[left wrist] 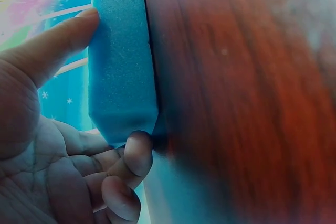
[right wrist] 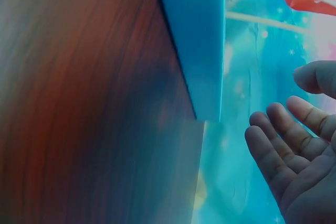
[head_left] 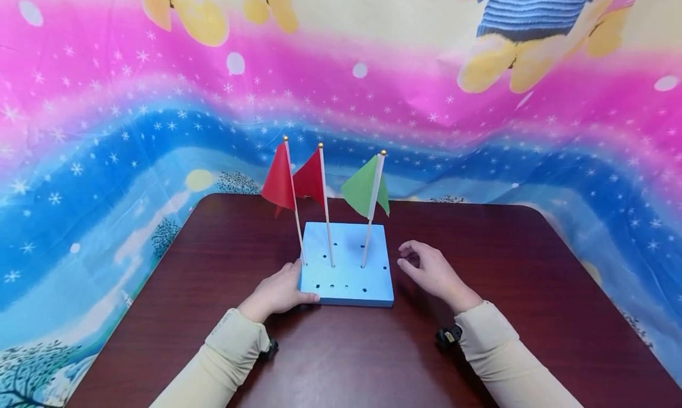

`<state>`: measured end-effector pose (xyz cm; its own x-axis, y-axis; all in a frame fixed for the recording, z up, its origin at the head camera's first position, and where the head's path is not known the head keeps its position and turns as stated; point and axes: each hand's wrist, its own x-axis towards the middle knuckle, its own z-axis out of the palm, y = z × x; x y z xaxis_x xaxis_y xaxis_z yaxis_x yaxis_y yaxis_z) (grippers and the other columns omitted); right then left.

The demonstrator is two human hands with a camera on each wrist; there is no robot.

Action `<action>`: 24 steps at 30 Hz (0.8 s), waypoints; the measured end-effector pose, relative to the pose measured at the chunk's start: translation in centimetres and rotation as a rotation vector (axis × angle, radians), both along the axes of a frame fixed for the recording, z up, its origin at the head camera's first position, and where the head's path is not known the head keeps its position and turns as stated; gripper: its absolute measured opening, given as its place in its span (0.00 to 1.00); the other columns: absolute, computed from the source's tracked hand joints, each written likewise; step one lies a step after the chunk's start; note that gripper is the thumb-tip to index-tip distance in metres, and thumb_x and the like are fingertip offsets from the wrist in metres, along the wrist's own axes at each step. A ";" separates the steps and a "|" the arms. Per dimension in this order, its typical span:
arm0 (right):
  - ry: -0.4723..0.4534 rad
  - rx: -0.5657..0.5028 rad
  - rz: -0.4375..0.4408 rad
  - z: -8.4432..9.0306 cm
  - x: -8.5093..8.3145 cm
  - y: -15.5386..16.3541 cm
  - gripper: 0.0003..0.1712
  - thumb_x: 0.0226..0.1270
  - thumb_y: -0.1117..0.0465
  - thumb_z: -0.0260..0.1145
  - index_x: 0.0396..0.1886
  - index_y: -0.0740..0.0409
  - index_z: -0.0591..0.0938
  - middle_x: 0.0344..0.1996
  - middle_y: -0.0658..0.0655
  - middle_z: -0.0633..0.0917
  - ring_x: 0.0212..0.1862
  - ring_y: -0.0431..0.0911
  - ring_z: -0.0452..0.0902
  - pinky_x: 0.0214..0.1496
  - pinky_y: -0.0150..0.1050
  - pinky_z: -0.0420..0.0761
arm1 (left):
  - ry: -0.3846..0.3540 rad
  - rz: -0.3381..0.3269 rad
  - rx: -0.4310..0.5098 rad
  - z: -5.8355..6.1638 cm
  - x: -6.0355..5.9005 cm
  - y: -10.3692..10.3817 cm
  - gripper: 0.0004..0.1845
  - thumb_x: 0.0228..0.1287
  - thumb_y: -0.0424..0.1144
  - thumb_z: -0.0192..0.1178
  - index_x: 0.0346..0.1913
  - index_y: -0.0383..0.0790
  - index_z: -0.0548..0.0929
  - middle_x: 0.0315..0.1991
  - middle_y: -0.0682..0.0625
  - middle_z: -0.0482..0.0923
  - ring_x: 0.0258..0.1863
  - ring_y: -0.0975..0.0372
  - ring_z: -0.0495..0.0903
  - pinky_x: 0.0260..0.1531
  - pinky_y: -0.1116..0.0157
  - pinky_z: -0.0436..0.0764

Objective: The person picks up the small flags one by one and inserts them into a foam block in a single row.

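A light blue foam block (head_left: 346,278) with several small holes in its top lies flat on the table. Two red paper flags (head_left: 278,180) (head_left: 313,180) and a green one (head_left: 362,189) stand in it on thin sticks tipped with gold beads; the leftmost leans left. My left hand (head_left: 278,289) grips the block's near left corner, thumb at the front edge and fingers along the left side; the left wrist view shows the thumb (left wrist: 79,30) against the block. My right hand (head_left: 431,270) hovers to the right of the block, fingers loosely bent, holding nothing.
The dark reddish-brown wooden table (head_left: 533,289) has rounded far corners. Behind it hangs a colourful printed cloth (head_left: 341,88) with snowflakes and cartoon figures, close to the far edge. A dark strap device (head_left: 449,337) sits at the right wrist.
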<state>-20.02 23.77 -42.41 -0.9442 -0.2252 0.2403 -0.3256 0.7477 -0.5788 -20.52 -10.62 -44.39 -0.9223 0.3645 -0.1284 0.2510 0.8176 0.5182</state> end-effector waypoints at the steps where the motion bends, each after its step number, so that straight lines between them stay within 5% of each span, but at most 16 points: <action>1: -0.004 0.004 -0.002 -0.1 0.0 0.3 0.13 0.72 0.64 0.67 0.52 0.65 0.82 0.42 0.56 0.86 0.42 0.49 0.83 0.49 0.51 0.82 | -0.001 0.000 -0.001 0.0 -0.1 0.0 0.56 0.59 0.55 0.75 0.80 0.31 0.57 0.70 0.35 0.69 0.66 0.48 0.72 0.57 0.43 0.75; 13: 0.006 0.055 -0.035 0.0 0.7 2.7 0.12 0.73 0.65 0.66 0.52 0.64 0.82 0.42 0.55 0.86 0.44 0.51 0.83 0.49 0.52 0.81 | 0.020 -0.001 -0.008 -0.3 -0.2 -0.4 0.56 0.58 0.57 0.74 0.79 0.28 0.58 0.66 0.35 0.72 0.62 0.48 0.75 0.54 0.45 0.78; 24: 0.005 0.162 -0.093 0.6 1.4 5.0 0.19 0.74 0.63 0.65 0.59 0.70 0.80 0.52 0.67 0.84 0.56 0.63 0.78 0.57 0.62 0.75 | 0.031 0.039 0.020 0.8 -0.1 -1.9 0.54 0.66 0.60 0.67 0.79 0.25 0.57 0.74 0.29 0.63 0.73 0.40 0.64 0.66 0.44 0.68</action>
